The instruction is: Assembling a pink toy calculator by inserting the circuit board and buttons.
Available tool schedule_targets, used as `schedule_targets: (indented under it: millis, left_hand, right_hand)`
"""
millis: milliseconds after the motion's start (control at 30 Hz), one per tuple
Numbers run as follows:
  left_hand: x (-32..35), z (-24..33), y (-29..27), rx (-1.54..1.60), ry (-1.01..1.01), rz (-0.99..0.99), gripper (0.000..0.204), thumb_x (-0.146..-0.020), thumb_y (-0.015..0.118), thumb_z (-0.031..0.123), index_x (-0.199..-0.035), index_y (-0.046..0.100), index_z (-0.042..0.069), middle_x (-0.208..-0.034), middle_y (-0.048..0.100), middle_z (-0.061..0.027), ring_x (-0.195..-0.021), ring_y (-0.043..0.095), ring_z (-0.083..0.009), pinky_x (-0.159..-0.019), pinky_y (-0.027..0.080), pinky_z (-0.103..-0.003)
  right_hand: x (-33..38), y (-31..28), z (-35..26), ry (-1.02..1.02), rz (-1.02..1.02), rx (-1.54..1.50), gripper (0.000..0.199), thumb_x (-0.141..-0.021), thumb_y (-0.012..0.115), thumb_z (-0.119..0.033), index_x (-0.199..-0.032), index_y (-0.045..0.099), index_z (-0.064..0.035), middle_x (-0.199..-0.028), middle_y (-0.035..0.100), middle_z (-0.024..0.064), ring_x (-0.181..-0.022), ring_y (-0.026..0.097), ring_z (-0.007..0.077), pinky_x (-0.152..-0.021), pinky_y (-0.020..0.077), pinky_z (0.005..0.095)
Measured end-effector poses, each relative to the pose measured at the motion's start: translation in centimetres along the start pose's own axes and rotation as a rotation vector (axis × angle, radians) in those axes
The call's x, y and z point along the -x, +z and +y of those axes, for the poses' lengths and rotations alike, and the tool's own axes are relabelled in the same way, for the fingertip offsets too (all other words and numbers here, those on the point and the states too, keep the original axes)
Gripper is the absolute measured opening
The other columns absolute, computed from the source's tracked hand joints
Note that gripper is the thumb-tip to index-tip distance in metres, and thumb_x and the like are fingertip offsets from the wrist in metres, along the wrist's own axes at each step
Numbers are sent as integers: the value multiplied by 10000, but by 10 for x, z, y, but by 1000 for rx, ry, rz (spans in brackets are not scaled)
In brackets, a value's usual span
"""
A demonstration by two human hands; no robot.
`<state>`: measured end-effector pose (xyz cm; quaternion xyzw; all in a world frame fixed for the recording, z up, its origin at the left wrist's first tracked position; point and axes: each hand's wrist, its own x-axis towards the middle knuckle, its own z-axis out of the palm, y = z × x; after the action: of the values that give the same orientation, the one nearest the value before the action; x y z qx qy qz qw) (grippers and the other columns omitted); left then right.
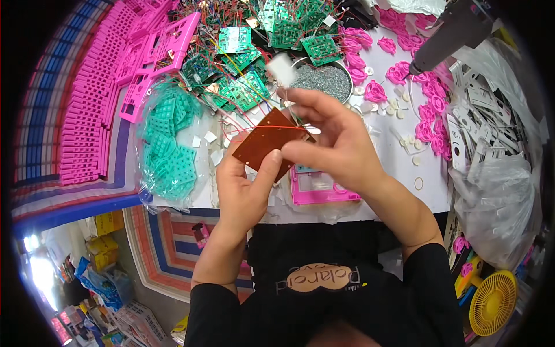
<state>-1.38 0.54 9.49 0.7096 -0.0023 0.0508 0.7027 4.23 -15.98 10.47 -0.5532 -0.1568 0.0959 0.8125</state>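
Observation:
My left hand [248, 188] grips a brown circuit board [267, 144] by its lower edge, thumb on the flat face. A red wire crosses the board, and thin coloured wires trail from it. My right hand [332, 136] is at the board's right side with its fingers apart, the thumb close to my left thumb. Just beyond the right fingertips is a blurred white square piece [281, 69]; whether a finger touches it I cannot tell. Below the hands, a pink plastic housing [312, 196] lies on the table, partly covered by them.
Green circuit boards [245, 89] with tangled wires pile up ahead, beside a round tin of small screws [326, 81]. Teal keypads [167, 144] and pink housings [95, 110] lie left. Pink rings [428, 104], white plastic parts [480, 121] and a dark electric screwdriver [448, 37] are right.

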Motion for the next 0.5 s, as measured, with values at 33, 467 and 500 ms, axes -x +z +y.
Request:
schedule_targets:
  millis: [33,467,500]
  left_hand:
    - [1,-3,-1,3,10,-13,359,-966,651,70,-1303,575,-29,-1130,700,-96,-1006,665,-157,-902,517,-304]
    - [2,-13,7,631,-59,-2,296,-1051,509,133,-1308,488,-11,-1139,679,-175,-786,681,-206,-716,576,-352]
    - [3,-17,5,663,-66,-9,309,-1051,508,139,-1323,473,-4,-1140,678,-177,-785,680,-213,-718,580,-364]
  right_hand:
    - [2,-2,3,-62,25,132,398,-896,745,-83,-1258,616,20,-1054,701,75,-958,668,109,-786,571,253]
    - [18,-33,21,289,208,-661,354,-945,667,-91,-1262,518,-39,-971,646,83,-809,640,143,-661,582,302]
    - [19,-30,21,281,199,-725,393,-937,669,-93,-1288,498,-51,-966,634,76,-786,622,139,-635,560,292]
